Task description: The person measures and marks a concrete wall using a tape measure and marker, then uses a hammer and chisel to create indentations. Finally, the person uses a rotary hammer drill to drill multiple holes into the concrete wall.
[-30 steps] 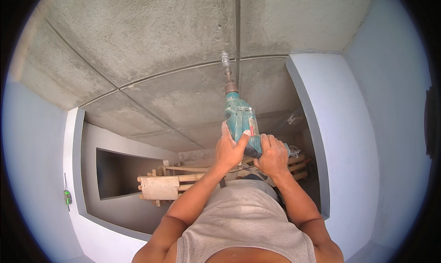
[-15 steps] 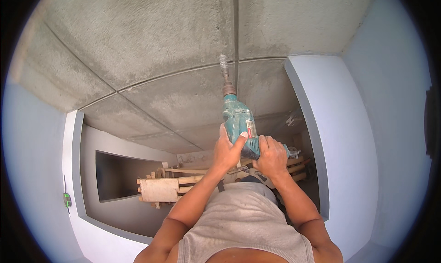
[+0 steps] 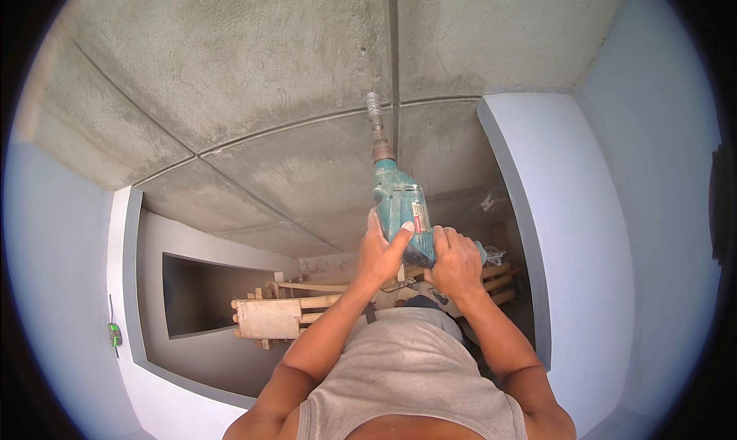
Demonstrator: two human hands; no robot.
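A dusty teal power drill [image 3: 398, 194] points away from me, held in both hands. My left hand [image 3: 382, 248] wraps around its body from the left, thumb lying over the casing. At the drill's rear end, my right hand [image 3: 456, 263] is closed around the handle, its fingers bent over it. From the brownish chuck [image 3: 382, 150] projects a pale, ribbed bit [image 3: 374, 108]. Its tip lies against the grey concrete surface [image 3: 307, 64] in view, just left of a straight joint line; whether it touches or enters the concrete I cannot tell.
White-and-grey framed wall edges [image 3: 530, 202] stand on both sides. Below are wooden poles and a pale board [image 3: 269, 319], partly behind my arms. A small green-and-black device [image 3: 114, 335] is on the left wall. A dark rectangular opening [image 3: 199, 294] shows at left.
The whole view has shifted very slightly. Both hands keep the same hold on the drill, and the bit stays at the same spot by the joint.
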